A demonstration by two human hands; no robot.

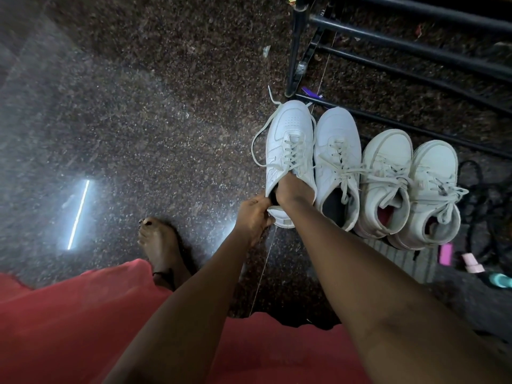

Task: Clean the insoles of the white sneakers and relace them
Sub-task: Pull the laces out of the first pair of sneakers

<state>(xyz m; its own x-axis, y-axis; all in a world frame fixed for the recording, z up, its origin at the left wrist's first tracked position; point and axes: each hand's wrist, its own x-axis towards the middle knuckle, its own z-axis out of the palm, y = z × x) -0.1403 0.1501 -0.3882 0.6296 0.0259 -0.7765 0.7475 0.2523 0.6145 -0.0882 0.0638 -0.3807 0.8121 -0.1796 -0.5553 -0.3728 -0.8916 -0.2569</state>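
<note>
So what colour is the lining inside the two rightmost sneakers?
Pink lining, clearest in the head view.

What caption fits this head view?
Left hand grips the heel of the leftmost white sneaker while the right hand reaches inside; three more sneakers alongside.

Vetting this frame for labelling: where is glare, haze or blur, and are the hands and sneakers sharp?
Head view: a tube-light reflection and pale haze wash out the floor at left; left hand, right hand and leftmost sneaker are reasonably sharp; lower-right clutter is dim.

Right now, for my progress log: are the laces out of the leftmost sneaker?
No, the laces are threaded crisscross up the leftmost sneaker.
</note>
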